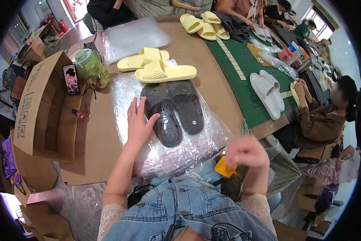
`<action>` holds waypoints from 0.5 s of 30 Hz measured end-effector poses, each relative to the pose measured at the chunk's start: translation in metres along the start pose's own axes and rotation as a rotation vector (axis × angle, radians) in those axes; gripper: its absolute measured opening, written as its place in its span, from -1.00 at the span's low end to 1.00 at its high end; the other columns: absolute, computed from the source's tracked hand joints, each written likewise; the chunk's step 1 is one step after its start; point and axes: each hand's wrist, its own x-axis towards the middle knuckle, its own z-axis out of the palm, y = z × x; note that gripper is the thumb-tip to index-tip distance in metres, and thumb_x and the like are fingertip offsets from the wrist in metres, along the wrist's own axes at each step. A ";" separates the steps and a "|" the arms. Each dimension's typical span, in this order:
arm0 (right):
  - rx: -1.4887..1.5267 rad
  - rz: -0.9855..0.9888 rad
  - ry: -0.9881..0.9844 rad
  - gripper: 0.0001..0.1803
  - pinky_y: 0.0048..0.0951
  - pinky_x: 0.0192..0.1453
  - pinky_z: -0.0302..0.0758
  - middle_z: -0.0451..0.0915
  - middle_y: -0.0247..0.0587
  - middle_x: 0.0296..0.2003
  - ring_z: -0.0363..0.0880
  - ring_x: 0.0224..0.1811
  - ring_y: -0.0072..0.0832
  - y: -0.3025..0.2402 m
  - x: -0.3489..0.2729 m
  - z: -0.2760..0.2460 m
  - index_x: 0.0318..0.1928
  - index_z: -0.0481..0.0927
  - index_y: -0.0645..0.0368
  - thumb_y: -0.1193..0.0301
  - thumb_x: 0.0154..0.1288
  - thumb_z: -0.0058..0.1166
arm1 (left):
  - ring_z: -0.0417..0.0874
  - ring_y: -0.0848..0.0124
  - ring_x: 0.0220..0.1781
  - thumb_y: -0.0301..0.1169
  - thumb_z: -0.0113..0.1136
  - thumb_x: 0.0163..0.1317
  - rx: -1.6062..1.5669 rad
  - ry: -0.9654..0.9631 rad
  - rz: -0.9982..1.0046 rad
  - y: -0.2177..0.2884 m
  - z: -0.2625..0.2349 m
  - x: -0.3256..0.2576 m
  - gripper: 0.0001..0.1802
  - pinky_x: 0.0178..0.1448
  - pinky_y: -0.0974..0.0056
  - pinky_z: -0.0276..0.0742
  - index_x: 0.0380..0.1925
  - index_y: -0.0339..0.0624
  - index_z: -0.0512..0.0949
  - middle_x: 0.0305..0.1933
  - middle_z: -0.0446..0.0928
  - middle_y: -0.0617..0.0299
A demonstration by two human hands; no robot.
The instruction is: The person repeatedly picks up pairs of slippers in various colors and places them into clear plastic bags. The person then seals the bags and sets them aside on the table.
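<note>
The left hand (pixel 139 122) lies flat and spread, fingers open, palm pressing on a crinkled clear plastic bag (pixel 168 132) and touching the edge of the nearer of 2 black slippers (pixel 176 110). The slippers are matte, rounded, soft-looking slides lying side by side on the glossy film, in the middle of the brown cardboard-covered table (pixel 96 140). The right hand (pixel 246 152) is raised near the table edge, blurred, fingers curled in loosely; whether it grips anything I cannot tell, though a small yellow-orange tag (pixel 223 168) shows just below it. Just beyond the black pair sit 2 pale yellow ribbed foam slippers (pixel 160 66), chunky and smooth. An open corrugated cardboard box (pixel 43 108) stands to the left, with a phone (pixel 71 79) propped on its rim.
</note>
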 end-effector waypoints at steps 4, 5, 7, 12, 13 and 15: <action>-0.485 0.013 0.475 -0.62 -0.34 -0.30 0.54 0.69 -0.14 -0.43 0.68 -0.41 -0.34 0.007 0.101 0.014 -0.32 0.71 0.27 0.15 0.36 0.23 | 0.19 -0.18 0.51 -0.06 0.20 0.35 -0.076 -0.013 -0.022 -0.017 0.018 0.002 -0.24 0.54 -0.08 0.12 0.44 -0.18 0.26 0.49 0.19 -0.29; -0.609 0.042 0.518 -0.57 -0.30 -0.29 0.56 0.71 -0.09 -0.40 0.69 -0.40 -0.28 0.015 0.123 0.017 -0.33 0.70 0.28 0.09 0.33 0.25 | 0.20 -0.17 0.51 -0.07 0.19 0.36 -0.111 -0.022 -0.031 -0.021 0.020 0.002 -0.25 0.54 -0.07 0.13 0.45 -0.18 0.26 0.49 0.19 -0.28; -0.937 0.068 0.555 -0.45 -0.19 -0.25 0.61 0.71 -0.05 -0.37 0.71 -0.35 -0.16 0.060 0.161 0.019 -0.34 0.66 0.31 -0.04 0.21 0.31 | 0.24 -0.17 0.49 -0.12 0.19 0.36 -0.137 0.005 0.009 -0.024 0.028 0.002 -0.27 0.54 -0.05 0.14 0.44 -0.21 0.26 0.47 0.23 -0.27; -1.115 0.143 0.681 -0.33 -0.16 -0.24 0.66 0.66 0.01 -0.37 0.73 -0.32 -0.09 0.106 0.206 0.041 -0.23 0.51 0.31 -0.12 0.12 0.35 | 0.26 -0.17 0.48 -0.13 0.19 0.37 -0.125 0.036 0.041 -0.029 0.025 -0.003 -0.27 0.54 -0.04 0.15 0.43 -0.27 0.26 0.45 0.26 -0.29; -1.099 0.165 0.717 -0.32 -0.16 -0.25 0.66 0.65 0.02 -0.37 0.73 -0.32 -0.08 0.112 0.209 0.043 -0.21 0.48 0.30 -0.12 0.12 0.35 | 0.26 -0.17 0.48 -0.12 0.18 0.37 -0.128 0.038 0.046 -0.029 0.026 -0.003 -0.27 0.54 -0.05 0.15 0.43 -0.28 0.26 0.45 0.26 -0.30; -1.096 0.177 0.745 -0.36 -0.17 -0.26 0.66 0.64 0.02 -0.35 0.73 -0.32 -0.09 0.121 0.215 0.042 -0.18 0.44 0.28 -0.07 0.16 0.33 | 0.23 -0.16 0.51 -0.07 0.15 0.39 -0.126 0.021 0.049 -0.031 0.026 -0.003 -0.23 0.55 -0.05 0.13 0.43 -0.33 0.24 0.46 0.24 -0.30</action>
